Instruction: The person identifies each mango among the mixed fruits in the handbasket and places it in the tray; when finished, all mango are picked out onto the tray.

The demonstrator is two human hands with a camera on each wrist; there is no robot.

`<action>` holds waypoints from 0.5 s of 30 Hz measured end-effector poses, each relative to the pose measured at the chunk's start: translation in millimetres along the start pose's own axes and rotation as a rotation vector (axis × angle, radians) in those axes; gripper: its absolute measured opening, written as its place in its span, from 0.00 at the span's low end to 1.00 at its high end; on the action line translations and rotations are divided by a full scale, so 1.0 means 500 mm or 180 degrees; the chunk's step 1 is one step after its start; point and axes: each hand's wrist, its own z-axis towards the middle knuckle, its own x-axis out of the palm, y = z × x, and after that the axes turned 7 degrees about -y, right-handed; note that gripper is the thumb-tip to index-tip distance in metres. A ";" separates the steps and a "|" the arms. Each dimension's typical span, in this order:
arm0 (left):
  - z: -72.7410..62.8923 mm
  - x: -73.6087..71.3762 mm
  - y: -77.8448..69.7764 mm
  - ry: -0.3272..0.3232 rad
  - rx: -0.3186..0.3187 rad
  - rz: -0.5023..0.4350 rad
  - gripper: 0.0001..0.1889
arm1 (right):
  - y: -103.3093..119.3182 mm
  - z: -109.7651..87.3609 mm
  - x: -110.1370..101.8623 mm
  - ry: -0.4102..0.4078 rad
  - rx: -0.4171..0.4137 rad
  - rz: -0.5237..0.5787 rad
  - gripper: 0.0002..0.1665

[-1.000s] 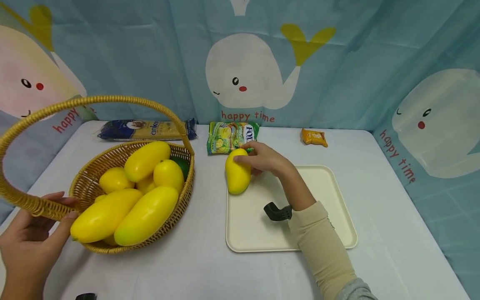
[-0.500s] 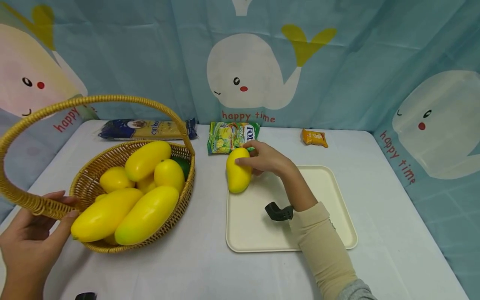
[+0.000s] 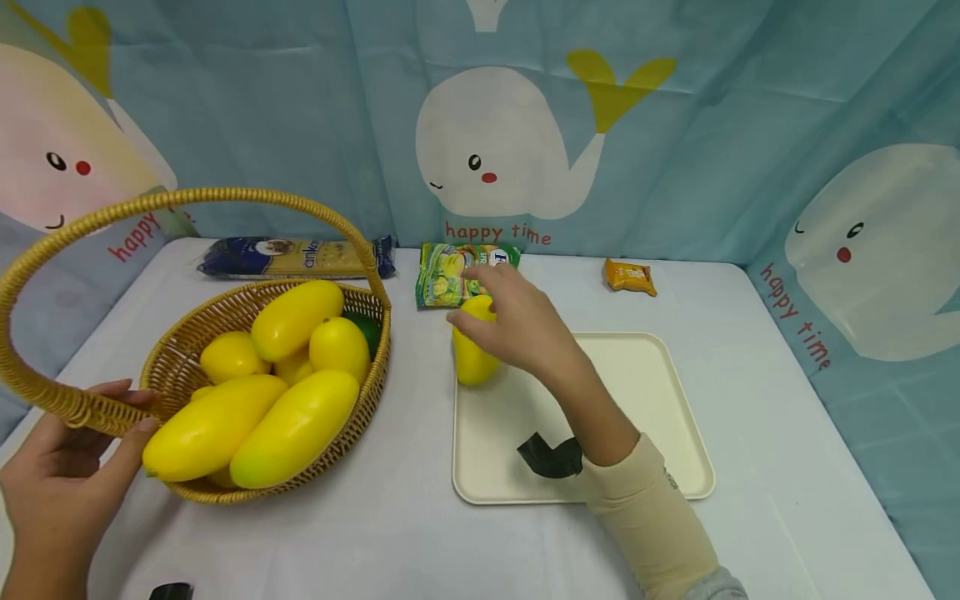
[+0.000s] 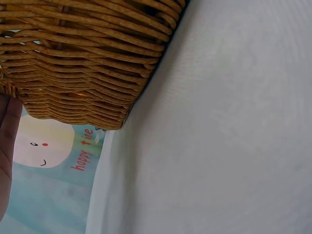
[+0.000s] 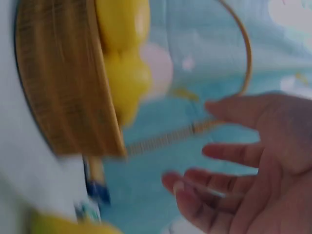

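My left hand (image 3: 63,483) grips the rim and handle base of a wicker basket (image 3: 375,400) at its left end. Inside the basket lie several yellow fruits, among them two long mangoes (image 3: 296,429) in front and a lemon (image 3: 234,358); part of a dark green fruit (image 3: 363,329) shows at the right. On the upper left corner of a cream tray (image 3: 517,492) lies a yellow mango (image 3: 474,358), partly hidden by my right hand (image 3: 517,321). That hand is above it with fingers spread; the blurred right wrist view shows nothing held in it.
Along the back of the white table (image 3: 765,417) lie a pasta packet (image 3: 300,260), a green snack bag (image 3: 446,279) and a small orange packet (image 3: 630,277). A whale-print curtain (image 3: 712,167) stands behind. The basket's tall handle (image 3: 247,197) arches over the fruit.
My right hand has let go of the mango and risen off it, its fingers spreading. The mango stays on the tray corner. My left hand keeps its grip on the basket.
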 end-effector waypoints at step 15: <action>0.000 0.002 0.003 -0.0009 0.0002 0.0000 0.25 | 0.131 -0.072 0.147 0.1506 -0.1143 0.1409 0.44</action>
